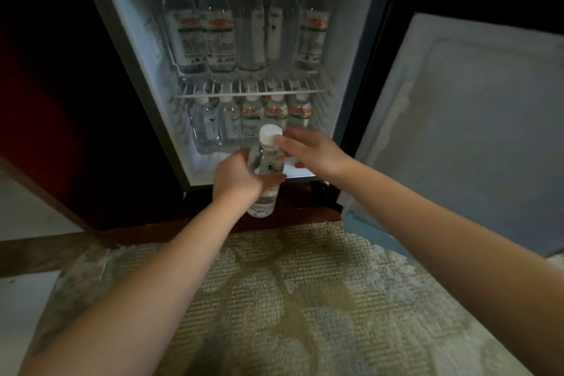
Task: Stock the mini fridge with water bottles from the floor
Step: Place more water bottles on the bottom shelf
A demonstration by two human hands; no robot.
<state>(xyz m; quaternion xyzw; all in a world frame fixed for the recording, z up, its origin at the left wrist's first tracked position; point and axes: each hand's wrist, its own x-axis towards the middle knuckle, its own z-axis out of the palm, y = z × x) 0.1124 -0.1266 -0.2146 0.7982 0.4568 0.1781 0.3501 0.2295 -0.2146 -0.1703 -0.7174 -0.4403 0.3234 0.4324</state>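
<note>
Head view: patterned rug (305, 299) fills the bottom of frame, both bare forearms reaching over it; mini fridge (137, 40) sits ahead in a dark cabinet, lit inside; its door (473, 131) is swung wide open to the right, its pale inner face showing; wire shelf (250, 91) splits the fridge into upper and lower compartments.

Upper row of bottles (219, 36): five stand side by side on the wire shelf, spanning it from left edge to right edge, some red-labelled, the middle ones clearer; lower row of bottles (253, 116): about five stand at the back of the fridge floor under the shelf, white caps up; exact count behind the hands is hard to read.

Left hand (238, 177) grips the held bottle (267, 162) round its middle, fingers curled tight on it; bottle is upright, slightly tilted, at the front edge of the lower compartment, its base hanging below the fridge's front lip, not set down; right hand (311, 151) is just beside it on the right, blurred, fingers stretched out and loosely together, tips touching the neck by the white cap (270, 133), thumb apart below.
</note>
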